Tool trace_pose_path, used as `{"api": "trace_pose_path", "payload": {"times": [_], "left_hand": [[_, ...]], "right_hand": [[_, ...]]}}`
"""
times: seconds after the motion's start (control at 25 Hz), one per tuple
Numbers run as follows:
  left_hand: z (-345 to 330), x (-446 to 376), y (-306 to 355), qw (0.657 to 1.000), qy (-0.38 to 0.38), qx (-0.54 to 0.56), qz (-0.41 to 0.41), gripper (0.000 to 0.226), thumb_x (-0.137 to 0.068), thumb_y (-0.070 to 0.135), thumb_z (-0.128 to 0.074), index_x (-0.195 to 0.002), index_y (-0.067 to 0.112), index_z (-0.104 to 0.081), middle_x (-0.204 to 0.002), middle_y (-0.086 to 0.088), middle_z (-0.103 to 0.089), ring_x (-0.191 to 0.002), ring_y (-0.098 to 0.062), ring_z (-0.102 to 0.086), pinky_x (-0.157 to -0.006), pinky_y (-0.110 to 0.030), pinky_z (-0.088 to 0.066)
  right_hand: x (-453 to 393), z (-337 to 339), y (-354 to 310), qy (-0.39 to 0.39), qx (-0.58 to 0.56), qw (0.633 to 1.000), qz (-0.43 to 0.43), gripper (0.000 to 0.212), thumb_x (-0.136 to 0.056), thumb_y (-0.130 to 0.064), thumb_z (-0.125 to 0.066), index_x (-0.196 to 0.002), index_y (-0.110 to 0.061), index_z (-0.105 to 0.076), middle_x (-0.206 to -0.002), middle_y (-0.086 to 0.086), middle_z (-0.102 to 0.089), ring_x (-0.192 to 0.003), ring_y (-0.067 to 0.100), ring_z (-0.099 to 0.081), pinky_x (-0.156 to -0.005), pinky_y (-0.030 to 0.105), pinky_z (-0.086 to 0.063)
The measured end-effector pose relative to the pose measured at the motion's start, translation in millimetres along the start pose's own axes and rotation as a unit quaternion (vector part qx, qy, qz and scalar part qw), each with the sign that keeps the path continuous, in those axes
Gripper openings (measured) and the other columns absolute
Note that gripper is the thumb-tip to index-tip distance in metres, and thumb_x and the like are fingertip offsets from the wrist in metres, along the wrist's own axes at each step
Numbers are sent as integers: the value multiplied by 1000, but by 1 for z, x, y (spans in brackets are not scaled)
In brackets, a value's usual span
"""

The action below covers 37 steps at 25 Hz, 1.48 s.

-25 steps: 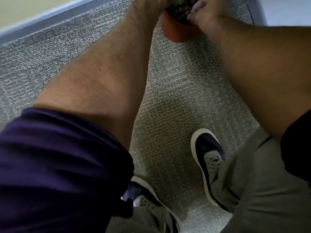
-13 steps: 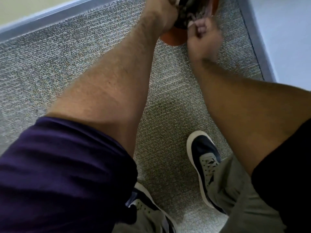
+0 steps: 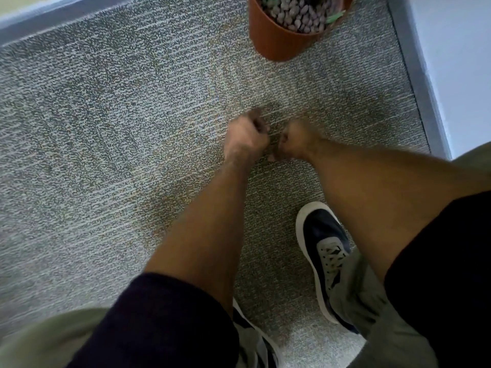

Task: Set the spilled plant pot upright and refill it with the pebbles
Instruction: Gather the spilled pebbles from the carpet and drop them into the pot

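Terracotta-orange and ribbed, the round plastic plant pot (image 3: 281, 41) stands upright on the speckled grey carpet (image 3: 119, 134) at the top edge of the view, filled with small greyish-purple pebbles (image 3: 297, 14) among green leaf tips. Nearer the person and well apart from the pot, the left hand (image 3: 245, 138) and the right hand (image 3: 293, 140) hover close together above the carpet. Both have curled fingers, but motion blur hides whether either holds anything.

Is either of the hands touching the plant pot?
No: left hand and right hand hang curled above the carpet, apart from the pot.
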<state>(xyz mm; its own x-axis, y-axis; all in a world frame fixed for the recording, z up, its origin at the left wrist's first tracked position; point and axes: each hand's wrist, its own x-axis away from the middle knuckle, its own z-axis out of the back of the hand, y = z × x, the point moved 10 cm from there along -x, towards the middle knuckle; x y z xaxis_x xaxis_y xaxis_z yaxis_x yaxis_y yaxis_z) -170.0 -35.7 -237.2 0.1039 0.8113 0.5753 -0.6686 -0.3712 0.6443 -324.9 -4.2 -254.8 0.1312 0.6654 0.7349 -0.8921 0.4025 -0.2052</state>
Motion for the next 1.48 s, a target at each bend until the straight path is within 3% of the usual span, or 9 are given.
{"api": "trace_pose_path", "payload": {"times": [0.12,0.28,0.48,0.6,0.84,1.04,1.16,1.28,1.48], "left_hand": [[-42,20,-20,998,-40,-43,8,21,-81,24,-73,-102,19,-71,-92,-4,-75,-83,-23,-73,-76,-39,-63],[-69,35,-17,994,-54,-84,-33,24,-81,17,-65,-105,15,-71,-100,-12,-75,-91,-32,-71,-78,-38,-60],[-65,34,-18,993,-56,-96,-47,22,-83,12,-61,-101,16,-72,-93,-11,-75,-85,-30,-71,-72,-34,-54],[-44,24,-7,997,-27,-50,-42,22,-86,17,-56,-103,20,-70,-93,-7,-75,-83,-27,-72,-73,-34,-59],[67,-9,72,988,128,51,-74,48,-87,-2,-57,-130,20,-61,-128,5,-63,-109,-9,-61,-99,-32,-55],[113,-30,152,943,115,-207,-234,69,-81,16,-45,-149,19,-41,-152,-4,-46,-139,-28,-43,-117,-45,-36],[99,-38,158,908,56,-329,-252,62,-86,20,-46,-149,19,-41,-154,-8,-45,-140,-35,-41,-112,-55,-37],[84,-36,151,891,23,-379,-248,68,-90,15,-50,-155,18,-31,-159,-9,-36,-144,-38,-35,-111,-61,-37],[84,-32,145,870,32,-424,-248,72,-91,10,-50,-158,19,-24,-162,-7,-32,-146,-37,-32,-114,-60,-31]], "right_hand": [[-3,-2,-7,43,62,997,31,19,-79,-22,-76,-89,-7,-72,-92,19,-72,-90,34,-70,-78,35,-53],[-3,-2,-9,78,62,994,42,12,-87,-16,-64,-93,-6,-69,-99,22,-70,-95,38,-68,-82,39,-53],[-1,-5,-10,52,19,998,35,4,-80,-14,-68,-80,-12,-65,-82,14,-66,-87,34,-68,-79,36,-55],[-1,19,-12,114,-82,990,17,4,-78,-12,-70,-81,-10,-71,-78,5,-69,-77,24,-67,-69,24,-49],[26,123,-52,345,-290,882,136,12,-85,-15,-69,-95,-14,-76,-93,-2,-74,-80,1,-62,-73,5,-46],[42,196,-44,546,-331,759,129,17,-84,-23,-68,-85,-7,-73,-77,-6,-68,-67,-2,-57,-63,6,-44],[3,199,-32,481,-310,818,56,17,-84,-28,-67,-90,-14,-76,-87,-9,-76,-79,-1,-67,-69,5,-48],[-13,195,-37,428,-237,871,43,16,-85,-34,-65,-92,-23,-73,-98,-10,-75,-95,4,-69,-83,23,-55],[-7,189,-45,410,-229,876,108,25,-87,-43,-65,-70,-35,-48,-86,-15,-65,-90,3,-66,-83,26,-54]]}}
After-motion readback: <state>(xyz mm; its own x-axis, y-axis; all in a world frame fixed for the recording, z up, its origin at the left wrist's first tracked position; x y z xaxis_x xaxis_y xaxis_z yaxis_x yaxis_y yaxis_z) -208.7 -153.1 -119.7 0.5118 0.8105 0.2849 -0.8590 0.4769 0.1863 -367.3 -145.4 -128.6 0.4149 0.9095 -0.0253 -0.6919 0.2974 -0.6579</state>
